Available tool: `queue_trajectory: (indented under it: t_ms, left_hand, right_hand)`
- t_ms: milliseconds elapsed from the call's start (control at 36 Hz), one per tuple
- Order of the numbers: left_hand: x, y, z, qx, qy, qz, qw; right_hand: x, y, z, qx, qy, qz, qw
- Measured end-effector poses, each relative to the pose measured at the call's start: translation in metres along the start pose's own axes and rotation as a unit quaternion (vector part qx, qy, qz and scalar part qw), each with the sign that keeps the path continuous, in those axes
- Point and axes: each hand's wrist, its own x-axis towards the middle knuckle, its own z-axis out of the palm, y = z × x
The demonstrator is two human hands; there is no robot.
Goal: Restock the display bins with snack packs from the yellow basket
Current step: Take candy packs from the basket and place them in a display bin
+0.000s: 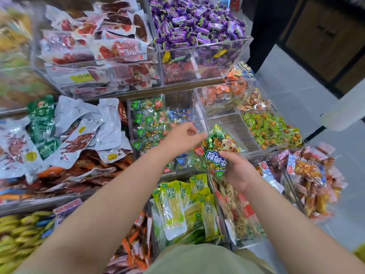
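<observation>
Silver foil marks the pouches [83, 123] heaped at far left, and just right of them a clear bin [128, 115] holds green packs that match the one in hand. In my judgement that is where it belongs. The left hand [184, 135] hovers over that bin's right side with its fingers curled and their tips at the pack's upper corner. Blur hides whether it pinches the wrapper, so I cannot tell. The pack [217, 149] is tilted in the air, above the front wall between this bin and the bare bin [227, 123] beside it. The right hand [240, 172] holds it from below, palm up, thumb curled over the printed face. To do the step well, swing the pack left and lay it flat, label up like its neighbours. Let the left hand press the stack down to make room before the right hand releases. Keep it out of the bare bin — and away from the sweets [270, 129] further right. The yellow basket is not plainly in view.
</observation>
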Motion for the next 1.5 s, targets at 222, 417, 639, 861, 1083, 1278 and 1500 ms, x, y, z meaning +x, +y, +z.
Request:
queue_trajectory:
  t_ms: [222,417,639,861,1083,1278,1500]
  left_hand:
    - [-0.019,-0.015,0.007,-0.092,-0.068,-0.117,0.987]
    - [-0.026,-0.015,-0.027,-0.339,0.013,-0.135,0.931]
    - [-0.021,-0.022,-0.065,-0.501,0.187,-0.065,0.842]
    - [-0.016,-0.030,-0.094,-0.417,0.266,0.032,0.868]
    - [-0.009,-0.037,-0.089,0.283,-0.012,0.107,0.953]
    - [0.002,-0.063,-0.054,0.476,-0.021,0.159,0.865]
    - [0.011,-0.076,-0.033,0.578,0.021,0.202,0.790]
  right_hand:
    - [0.008,0.002,0.009,0.033,0.004,-0.050,0.998]
    - [0.006,0.000,0.016,0.060,0.037,-0.052,0.996]
    - [0.010,-0.004,0.017,0.073,0.049,-0.029,0.996]
    - [0.010,-0.007,0.014,0.049,0.023,-0.035,0.998]
    - [0.006,-0.006,0.016,0.073,0.031,-0.023,0.997]
    - [0.000,-0.003,0.021,0.024,0.055,-0.039,0.997]
    - [0.002,-0.002,0.015,0.043,0.052,-0.014,0.998]
